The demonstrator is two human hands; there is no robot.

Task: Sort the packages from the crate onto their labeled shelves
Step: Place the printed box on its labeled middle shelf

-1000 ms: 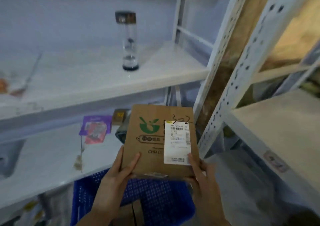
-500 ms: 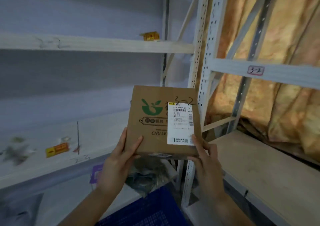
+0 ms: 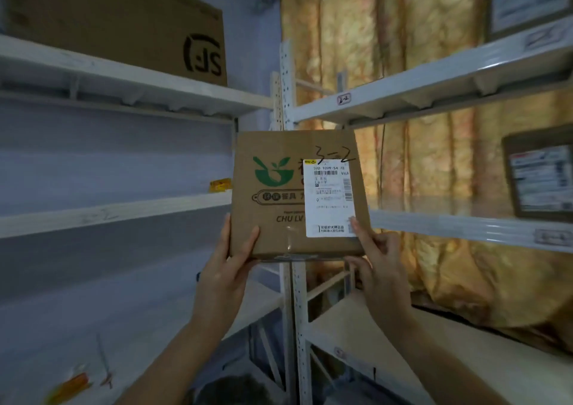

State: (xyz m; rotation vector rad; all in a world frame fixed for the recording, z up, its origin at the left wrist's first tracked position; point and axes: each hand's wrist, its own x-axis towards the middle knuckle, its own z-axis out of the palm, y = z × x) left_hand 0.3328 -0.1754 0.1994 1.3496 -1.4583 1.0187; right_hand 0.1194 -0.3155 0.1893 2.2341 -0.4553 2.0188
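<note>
I hold a flat brown cardboard package (image 3: 273, 206) upright in front of me, between two white shelf racks. It bears a green logo, a white shipping label and a handwritten "3-2". My left hand (image 3: 228, 268) grips its lower left edge, thumb on the front. My right hand (image 3: 376, 262) grips the lower right corner, thumb on the label. The right rack's shelf (image 3: 459, 228) behind the package carries a small tag (image 3: 553, 237) on its front edge. The crate is out of view.
A large brown box (image 3: 124, 23) with a black logo sits on the upper left shelf (image 3: 130, 79). Labelled parcels (image 3: 541, 178) stand on the right rack's shelves. Another tag (image 3: 344, 98) marks the upper right shelf. A small yellow item (image 3: 220, 184) lies on the left middle shelf.
The package has risen with both hands, and my view has tilted up from the blue crate to the higher shelves. The grip is unchanged.
</note>
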